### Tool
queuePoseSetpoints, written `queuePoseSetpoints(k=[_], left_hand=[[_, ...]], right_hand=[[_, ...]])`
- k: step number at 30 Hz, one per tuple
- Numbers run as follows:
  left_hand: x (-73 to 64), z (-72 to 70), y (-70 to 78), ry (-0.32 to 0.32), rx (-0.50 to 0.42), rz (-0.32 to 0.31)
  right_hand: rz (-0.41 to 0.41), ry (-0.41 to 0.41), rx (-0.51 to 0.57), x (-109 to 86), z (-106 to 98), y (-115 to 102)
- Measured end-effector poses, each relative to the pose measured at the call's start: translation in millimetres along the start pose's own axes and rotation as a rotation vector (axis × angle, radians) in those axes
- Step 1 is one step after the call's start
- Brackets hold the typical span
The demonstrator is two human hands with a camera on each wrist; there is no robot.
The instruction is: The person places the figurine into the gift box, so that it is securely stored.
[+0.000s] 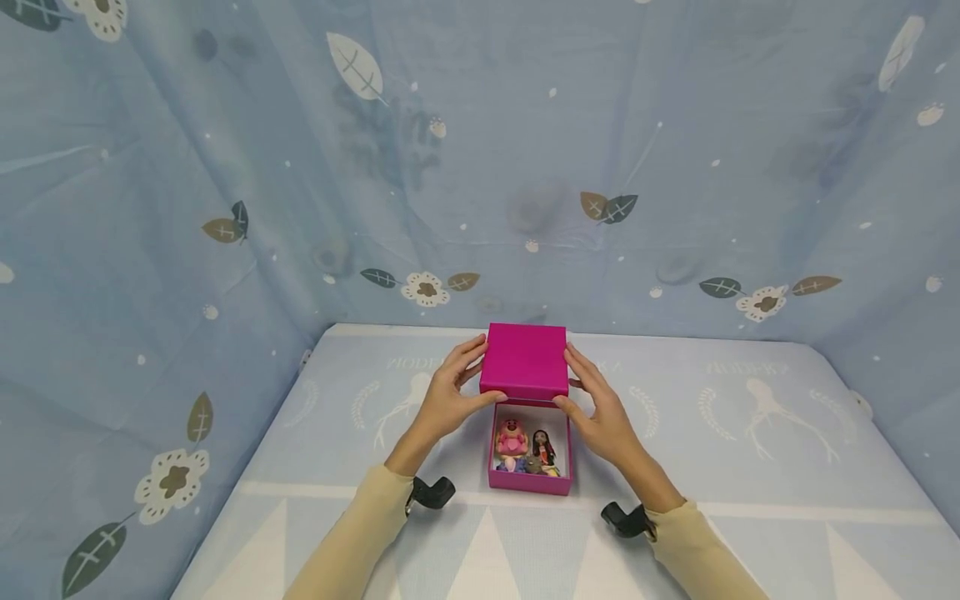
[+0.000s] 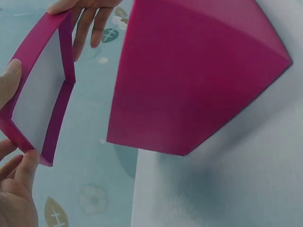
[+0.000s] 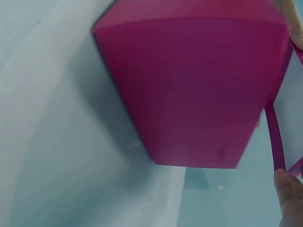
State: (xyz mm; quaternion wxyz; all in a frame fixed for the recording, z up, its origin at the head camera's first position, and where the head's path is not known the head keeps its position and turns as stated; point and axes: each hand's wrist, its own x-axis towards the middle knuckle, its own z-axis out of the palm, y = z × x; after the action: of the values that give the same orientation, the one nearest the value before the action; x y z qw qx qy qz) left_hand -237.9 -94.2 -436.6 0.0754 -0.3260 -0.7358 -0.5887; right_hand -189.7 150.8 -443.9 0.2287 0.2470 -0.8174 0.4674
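A magenta box lid (image 1: 525, 358) is held between both hands, raised over the far side of a magenta box (image 1: 529, 483). My left hand (image 1: 450, 398) grips the lid's left side, thumb at its near edge. On the opposite side, my right hand (image 1: 606, 421) grips it the same way. Inside the box are a pink bear-like figure (image 1: 512, 442), a dark-haired doll figure (image 1: 543, 450) and a few smaller toys, partly hidden by the front wall. In the left wrist view the lid (image 2: 23, 56) is tilted, its white inside showing, apart from the box (image 2: 189, 80).
The box stands on a table with a pale blue and white patterned cloth (image 1: 750, 467). Behind and to the left hangs a blue curtain (image 1: 480, 167) with leaves and flowers. Black wrist mounts (image 1: 433, 493) stick out from both sleeves.
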Motion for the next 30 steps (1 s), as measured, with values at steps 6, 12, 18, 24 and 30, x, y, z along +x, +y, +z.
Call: queuePoseSetpoints(k=[6, 12, 18, 24, 30], left_hand=[[-2.4, 2.2, 5.7, 0.012, -0.043, 0.005], [-7.7, 3.9, 11.2, 0.023, -0.077, 0.053], [-13.5, 4.7, 19.1, 0.029, -0.033, 0.091], [-20.9, 5.8, 29.3, 0.050, -0.001, 0.116], [-27.1, 6.3, 32.7, 0.051, 0.009, 0.134]], right_hand=[[0.007, -0.007, 0.036, 1.0, -9, -9], [0.015, -0.026, 0.056, -4.0, -12, -10], [0.022, -0.027, 0.059, -10.2, -12, -14], [-0.022, -0.008, 0.081, -14.2, -11, -18], [-0.028, -0.004, 0.076, -20.1, -11, -23]])
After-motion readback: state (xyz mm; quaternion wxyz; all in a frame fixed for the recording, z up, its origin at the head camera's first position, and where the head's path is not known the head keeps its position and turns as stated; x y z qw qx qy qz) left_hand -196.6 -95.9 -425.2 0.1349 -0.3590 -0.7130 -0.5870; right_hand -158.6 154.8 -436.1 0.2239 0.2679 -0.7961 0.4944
